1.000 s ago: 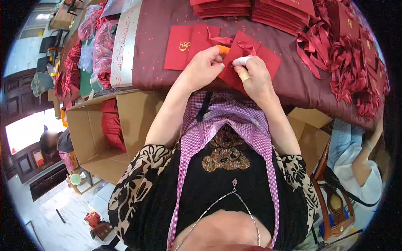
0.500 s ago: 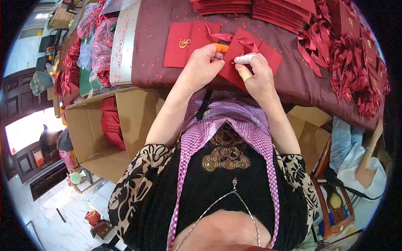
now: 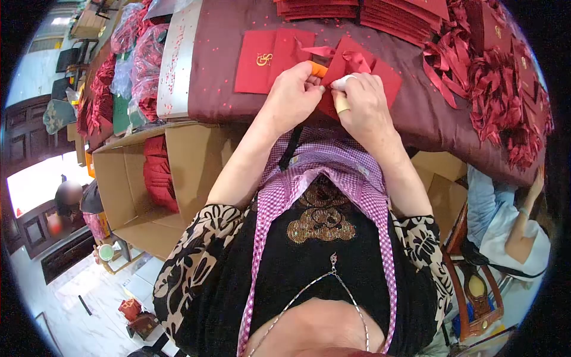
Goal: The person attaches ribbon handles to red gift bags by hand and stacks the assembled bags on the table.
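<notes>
A flat red paper piece with a ribbon (image 3: 386,80) lies tilted on the cloth, under and between my hands. My left hand (image 3: 295,95) pinches its left edge; an orange cover shows on one finger. My right hand (image 3: 364,102) has its fingertips pressed together over the piece, close to the left fingertips, with a white wrap on one finger and a beige band on another. What it pinches is hidden, though the red ribbon (image 3: 357,61) loops just above it. Left of my hands lies another flat red paper piece with a gold emblem (image 3: 253,65).
Stacked red paper pieces (image 3: 404,21) lie at the back of the dark red cloth (image 3: 217,59). Loose red ribbons (image 3: 493,101) heap up at right. An open cardboard box (image 3: 196,172) stands below the table at left. Another person (image 3: 514,238) sits at right.
My right hand has turned and closed in toward my left fingertips, covering more of the red piece. My left hand has shifted slightly, still on its edge.
</notes>
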The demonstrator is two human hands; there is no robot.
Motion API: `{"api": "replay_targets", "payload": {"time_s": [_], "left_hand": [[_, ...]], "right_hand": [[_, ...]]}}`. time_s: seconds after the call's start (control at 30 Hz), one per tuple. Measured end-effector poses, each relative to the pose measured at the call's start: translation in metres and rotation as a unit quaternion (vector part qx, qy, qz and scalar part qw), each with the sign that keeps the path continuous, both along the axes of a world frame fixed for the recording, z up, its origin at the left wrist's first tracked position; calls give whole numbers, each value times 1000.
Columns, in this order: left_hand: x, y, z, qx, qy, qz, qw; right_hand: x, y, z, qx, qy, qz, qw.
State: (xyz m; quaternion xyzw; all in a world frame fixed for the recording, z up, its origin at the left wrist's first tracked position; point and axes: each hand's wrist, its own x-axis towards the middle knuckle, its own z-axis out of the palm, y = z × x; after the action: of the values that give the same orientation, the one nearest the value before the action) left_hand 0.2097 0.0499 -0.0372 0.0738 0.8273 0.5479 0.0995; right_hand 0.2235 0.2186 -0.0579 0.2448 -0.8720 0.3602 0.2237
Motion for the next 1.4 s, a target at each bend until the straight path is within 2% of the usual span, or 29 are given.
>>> {"api": "replay_targets", "payload": {"time_s": [0.03,0.07,0.13,0.17,0.23,0.37,0.4,0.47,0.6,0.73,0.8,0.87,0.93,1.0,1.07,1.1,1.13,1.17,1.2,1.27,1.3,1.37,1.4], "left_hand": [[1,2,2,0,1,0,1000],[3,4,5,-24,19,8,999],[5,8,6,-48,40,17,998],[6,9,5,-67,65,23,995],[8,12,4,-104,135,30,985],[8,18,-1,-131,229,40,964],[9,18,0,-114,207,45,971],[7,18,0,-82,133,62,986],[7,22,9,-58,139,62,987],[6,26,6,-45,118,64,990],[5,25,5,-81,159,54,982],[2,24,1,-64,142,53,986],[-2,22,-2,-18,105,42,993],[1,26,5,-18,108,47,993],[2,30,12,35,94,62,993],[2,29,7,67,81,65,992],[1,29,2,50,102,65,991],[2,29,-1,33,123,66,990],[3,28,-1,42,94,58,993],[3,26,5,7,98,45,994],[3,25,6,-28,99,30,994],[1,22,-2,-36,79,21,996],[0,22,-6,-14,77,19,997]], "right_hand": [[-1,0,4,52,29,0,998],[-2,0,7,52,30,0,998],[-4,1,14,204,96,17,974],[-4,1,19,205,98,16,974],[-3,-3,30,304,114,37,945],[-4,-4,33,357,110,28,927],[-6,-1,31,360,112,22,926],[-14,6,27,249,75,31,965],[-12,5,25,204,68,2,977],[-6,3,27,229,71,-14,971],[-3,1,33,268,75,-20,960],[-3,0,35,322,83,-20,943],[-3,0,38,338,87,-18,937],[-7,2,39,352,89,-18,931],[-12,7,37,276,58,-2,959],[-18,11,32,209,3,22,978],[-20,14,30,211,7,21,977],[-22,17,30,142,-37,30,989],[-22,18,30,72,-82,40,993],[-18,15,28,86,-88,33,992],[-15,13,26,134,-45,26,990],[-9,8,25,220,34,11,975],[-8,8,26,219,31,14,975]]}}
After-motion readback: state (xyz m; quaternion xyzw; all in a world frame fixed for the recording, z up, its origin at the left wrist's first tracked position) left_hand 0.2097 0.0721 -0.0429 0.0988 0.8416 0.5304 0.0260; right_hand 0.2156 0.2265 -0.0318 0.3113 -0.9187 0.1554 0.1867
